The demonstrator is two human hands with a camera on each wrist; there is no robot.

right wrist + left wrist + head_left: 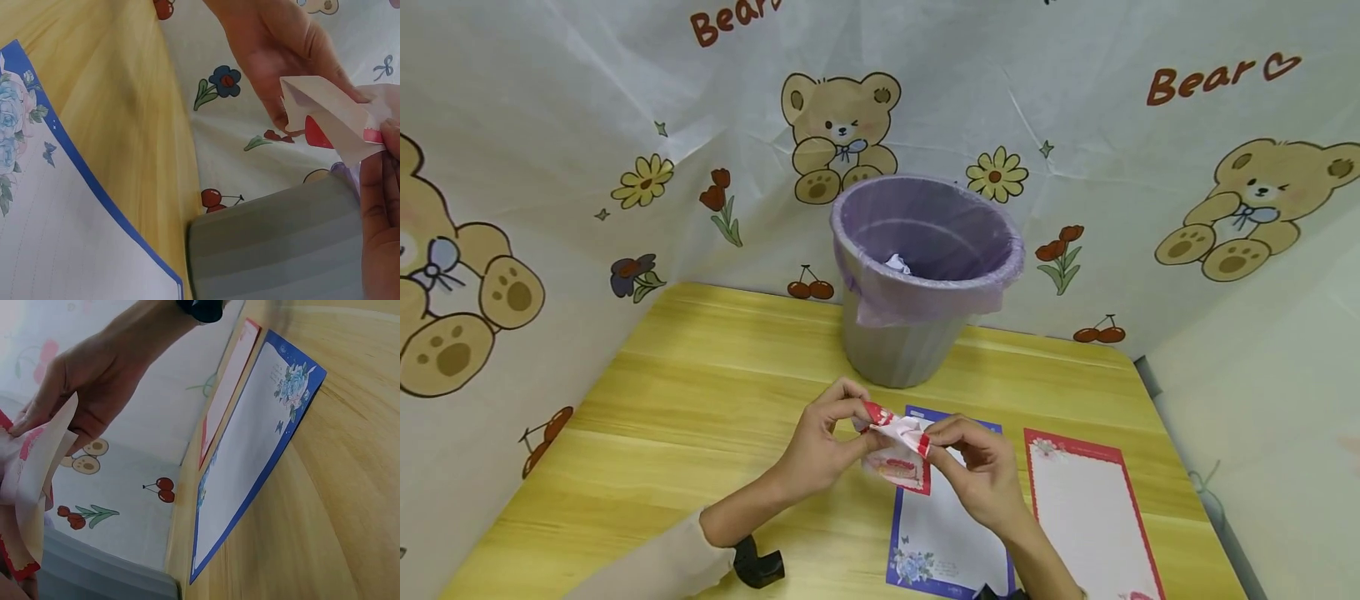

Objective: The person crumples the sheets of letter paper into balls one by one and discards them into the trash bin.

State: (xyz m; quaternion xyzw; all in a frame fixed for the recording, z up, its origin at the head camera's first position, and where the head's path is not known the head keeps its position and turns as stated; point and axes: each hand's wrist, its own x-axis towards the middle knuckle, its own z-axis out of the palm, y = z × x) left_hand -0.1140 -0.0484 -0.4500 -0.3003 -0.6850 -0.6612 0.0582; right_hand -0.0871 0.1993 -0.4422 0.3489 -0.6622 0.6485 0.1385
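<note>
A crumpled sheet of red-bordered letter paper (897, 468) is held up between both hands, above a blue-bordered sheet (947, 533) lying on the table. My left hand (822, 440) pinches its left side between thumb and fingers. At the other side my right hand (983, 473) pinches a red edge. The left wrist view shows folds of the paper (47, 465) standing out between the hands. From the right wrist, a creased flap (328, 106) hides part of the left hand's fingers.
Behind the hands stands a grey bin (898, 346) with a purple liner (917, 304) and a white crumpled piece (897, 264) inside. Another red-bordered sheet (1086, 508) lies flat at the right. A bear-print cloth (745, 100) hangs behind the wooden table (700, 400).
</note>
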